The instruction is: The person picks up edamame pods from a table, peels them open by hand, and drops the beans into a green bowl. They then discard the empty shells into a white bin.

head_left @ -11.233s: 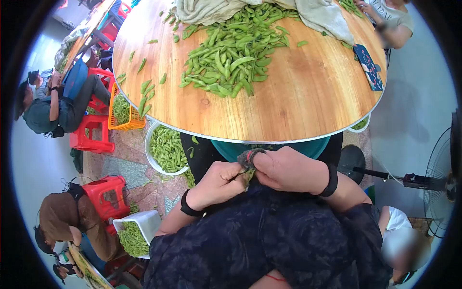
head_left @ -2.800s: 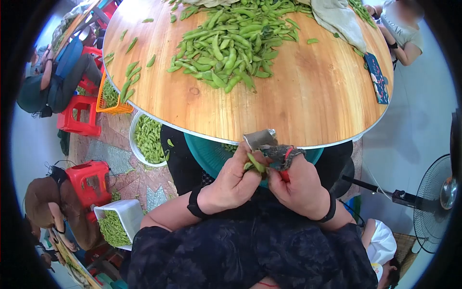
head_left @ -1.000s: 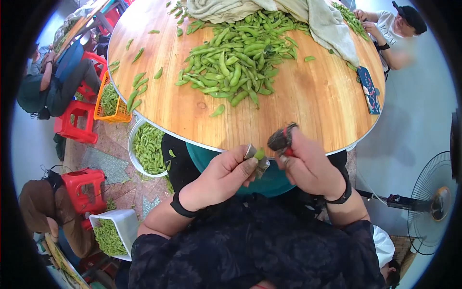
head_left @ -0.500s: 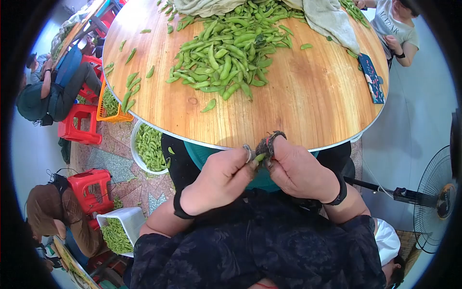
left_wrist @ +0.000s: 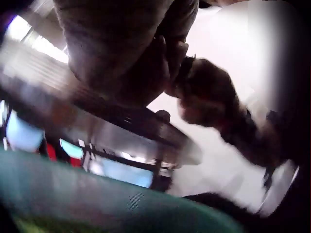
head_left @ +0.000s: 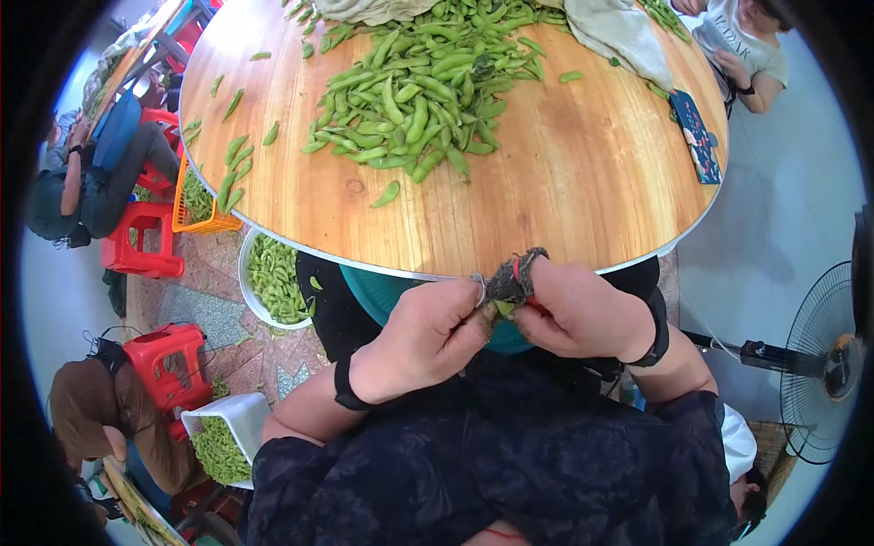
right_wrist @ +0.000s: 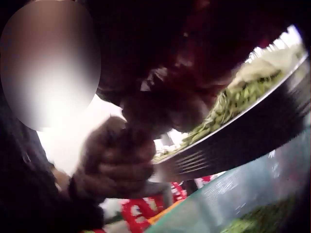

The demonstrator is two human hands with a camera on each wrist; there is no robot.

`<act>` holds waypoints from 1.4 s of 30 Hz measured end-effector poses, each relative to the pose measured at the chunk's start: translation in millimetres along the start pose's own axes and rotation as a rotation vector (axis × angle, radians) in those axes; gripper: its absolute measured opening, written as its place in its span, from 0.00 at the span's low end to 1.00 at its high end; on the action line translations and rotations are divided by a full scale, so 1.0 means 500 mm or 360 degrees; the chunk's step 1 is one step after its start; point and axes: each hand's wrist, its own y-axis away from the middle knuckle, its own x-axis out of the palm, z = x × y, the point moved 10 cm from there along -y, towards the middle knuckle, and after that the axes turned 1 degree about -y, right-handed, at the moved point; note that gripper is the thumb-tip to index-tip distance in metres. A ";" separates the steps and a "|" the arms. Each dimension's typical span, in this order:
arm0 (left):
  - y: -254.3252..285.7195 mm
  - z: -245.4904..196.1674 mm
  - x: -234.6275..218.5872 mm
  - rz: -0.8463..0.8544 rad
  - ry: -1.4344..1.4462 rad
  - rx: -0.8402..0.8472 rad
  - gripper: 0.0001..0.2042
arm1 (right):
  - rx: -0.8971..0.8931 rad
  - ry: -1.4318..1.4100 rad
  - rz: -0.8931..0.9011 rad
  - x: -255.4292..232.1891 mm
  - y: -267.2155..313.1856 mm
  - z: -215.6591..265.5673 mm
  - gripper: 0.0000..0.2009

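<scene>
At lower centre of the head view, the left hand [head_left: 426, 337] and right hand [head_left: 583, 309] pinch one pod [head_left: 503, 308] together over the teal basin [head_left: 382, 289]. Most pods [head_left: 414, 86] remain piled on the table [head_left: 564, 182], upper centre; shelling looks far from finished.

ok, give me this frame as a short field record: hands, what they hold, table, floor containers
left hand: fingers curled, pinching a green pod with the other hand, below the table edge
right hand: pinches the same pod; thumb in a dark wrapped cover
teal basin: under the hands, partly hidden
table: round, wooden
pod pile: centre of table; single pod lies apart, nearer the person
cloth: far edge
phone: right rim
floor: metal bowl, orange basket, white tub, all holding pods
</scene>
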 end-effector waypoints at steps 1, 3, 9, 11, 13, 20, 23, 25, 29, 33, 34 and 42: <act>0.000 0.004 -0.001 -0.0050 0.0110 -0.0039 0.06 | -0.0040 0.0055 -0.0033 0.001 -0.001 0.004 0.11; 0.016 -0.007 -0.027 -0.0047 0.0015 -0.0007 0.05 | 0.0064 0.0173 0.0105 0.011 -0.004 0.011 0.11; 0.204 0.079 -0.230 -0.0731 -0.0317 -0.0419 0.01 | -0.0019 0.0741 0.0120 -0.019 -0.067 0.066 0.08; 0.287 0.115 -0.306 -0.1033 -0.0622 -0.0702 0.08 | -0.0109 0.0752 0.0011 -0.027 -0.128 0.081 0.08; 0.360 0.132 -0.355 -0.1087 -0.1019 -0.0914 0.23 | -0.0184 0.0761 -0.0102 -0.029 -0.185 0.098 0.07; 0.289 0.101 -0.282 -0.0868 0.0088 -0.0711 0.09 | -0.0478 0.1039 -0.0034 0.021 -0.260 0.114 0.08; 0.187 0.081 -0.182 -0.0403 0.0774 -0.0577 0.11 | -0.0466 0.0881 -0.0022 0.021 -0.213 0.143 0.09; 0.153 0.092 -0.099 -0.0073 0.1136 -0.0853 0.14 | -0.0514 0.0821 0.0247 0.047 -0.167 0.164 0.09; 0.102 0.090 -0.005 0.0247 0.1324 -0.0634 0.12 | -0.0468 0.0681 0.0399 0.067 -0.090 0.152 0.10; 0.103 0.081 0.028 0.0383 0.1313 -0.0623 0.10 | -0.0344 0.0566 0.0371 0.069 -0.054 0.123 0.10; 0.105 0.085 0.028 0.0364 0.1281 -0.0665 0.09 | -0.0320 0.0451 0.0116 0.050 -0.054 0.122 0.10; 0.078 0.073 -0.025 -0.0142 0.0337 -0.0189 0.06 | 0.0159 -0.0423 -0.0150 0.063 -0.020 0.002 0.09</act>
